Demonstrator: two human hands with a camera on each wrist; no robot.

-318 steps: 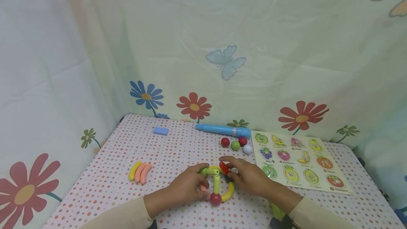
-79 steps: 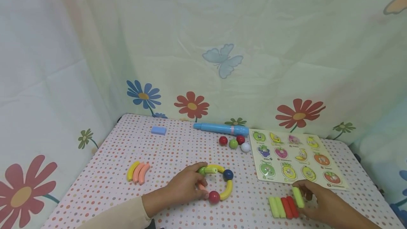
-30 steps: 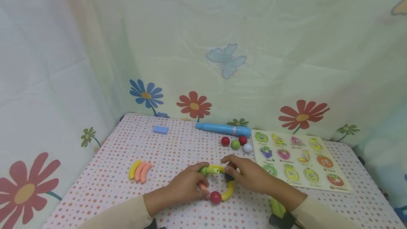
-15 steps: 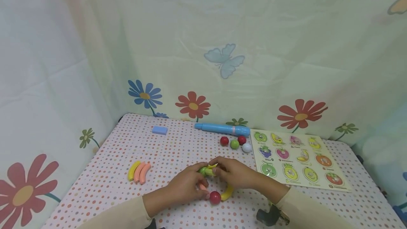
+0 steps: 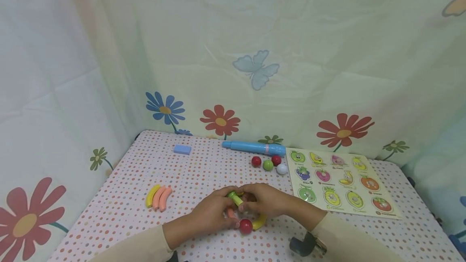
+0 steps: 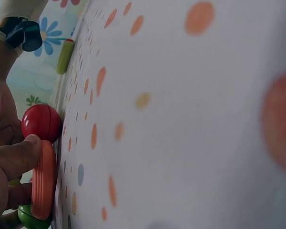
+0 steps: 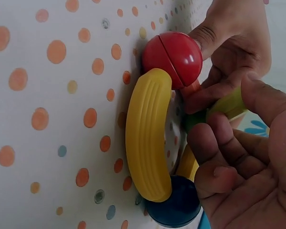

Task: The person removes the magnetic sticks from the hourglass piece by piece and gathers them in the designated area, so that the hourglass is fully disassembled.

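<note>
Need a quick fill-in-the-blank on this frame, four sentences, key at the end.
1. The right hand pinches the light green stick between its fingers and ____.
2. In the right wrist view, the yellow curved piece has a red ball at one end and a dark ____ ball at the other.
3. The loose balls near the picture board are two red ones, a green one and a ____ one.
4. Of the three curved pieces lying side by side, one is yellow and ____ are pink.

Missing words: thumb; blue; white; two.
</note>
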